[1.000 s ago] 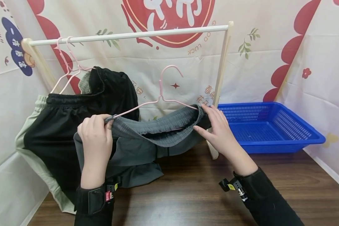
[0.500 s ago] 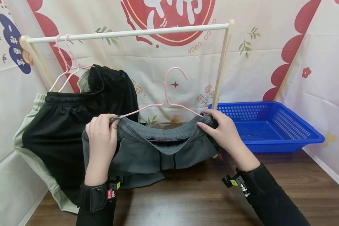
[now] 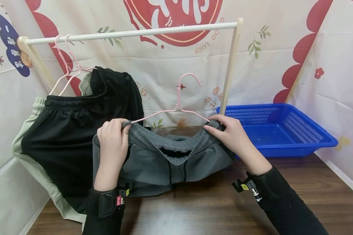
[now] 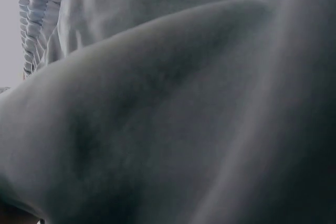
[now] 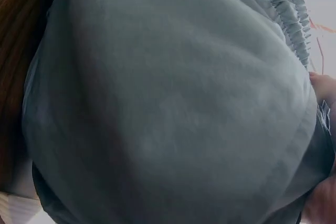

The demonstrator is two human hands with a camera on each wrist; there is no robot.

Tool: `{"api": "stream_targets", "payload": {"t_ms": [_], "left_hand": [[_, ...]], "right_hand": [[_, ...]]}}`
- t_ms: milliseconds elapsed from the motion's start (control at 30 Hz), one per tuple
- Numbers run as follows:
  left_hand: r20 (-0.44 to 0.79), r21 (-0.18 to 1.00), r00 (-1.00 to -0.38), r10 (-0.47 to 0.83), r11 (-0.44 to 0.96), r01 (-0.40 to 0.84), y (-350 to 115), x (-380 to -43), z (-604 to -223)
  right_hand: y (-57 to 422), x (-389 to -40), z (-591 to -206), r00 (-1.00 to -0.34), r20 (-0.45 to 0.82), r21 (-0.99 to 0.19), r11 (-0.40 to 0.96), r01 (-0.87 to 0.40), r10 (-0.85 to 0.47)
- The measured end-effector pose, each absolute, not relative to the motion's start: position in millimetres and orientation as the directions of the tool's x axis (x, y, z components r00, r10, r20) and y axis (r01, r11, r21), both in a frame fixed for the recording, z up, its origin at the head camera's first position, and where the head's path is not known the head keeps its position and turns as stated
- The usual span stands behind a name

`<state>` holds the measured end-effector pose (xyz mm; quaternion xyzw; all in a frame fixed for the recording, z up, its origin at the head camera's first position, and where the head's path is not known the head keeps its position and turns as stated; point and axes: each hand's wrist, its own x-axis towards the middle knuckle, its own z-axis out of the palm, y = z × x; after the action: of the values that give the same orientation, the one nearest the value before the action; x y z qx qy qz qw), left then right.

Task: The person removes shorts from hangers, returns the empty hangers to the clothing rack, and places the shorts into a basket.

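A pair of grey drawstring shorts hangs between my two hands in the head view, waistband up, lower part close over the table. A pink hanger spans the waistband, its hook standing free in the air below the rail. My left hand pinches the waistband's left corner at the hanger's end. My right hand pinches the right corner, thumb in front and fingers behind. The front waistband sags, and two dark cords hang from it. Grey cloth fills most of the right wrist view, and similar cloth fills the left.
A rack with a white rail stands behind the hands. Black shorts with pale green sides hang at its left on pink hangers. A blue basket sits at the right on the brown wooden table.
Both hands have shifted to the right, the left more, carrying shorts and hanger along. The right corner sits lower, the waistband hangs more level, and its front and cords now face the camera.
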<state>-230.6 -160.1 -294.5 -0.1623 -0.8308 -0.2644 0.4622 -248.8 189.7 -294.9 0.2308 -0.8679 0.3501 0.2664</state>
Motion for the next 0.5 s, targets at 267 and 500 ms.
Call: {"api": "stream_targets", "payload": {"t_ms": [267,500], "left_hand": [[0.847,0.278,-0.529,0.044,0.813,0.512,-150,-232,-300],[0.840,0.260,-0.538,0.070,0.818,0.513,-140,-234,-301]], "right_hand": [[183,-250,-292,-0.765,0.609,-0.519,0.624,-0.585,-0.211],[179,-250,-287,-0.790,0.575,-0.561,0.600,-0.570,-0.213]]}}
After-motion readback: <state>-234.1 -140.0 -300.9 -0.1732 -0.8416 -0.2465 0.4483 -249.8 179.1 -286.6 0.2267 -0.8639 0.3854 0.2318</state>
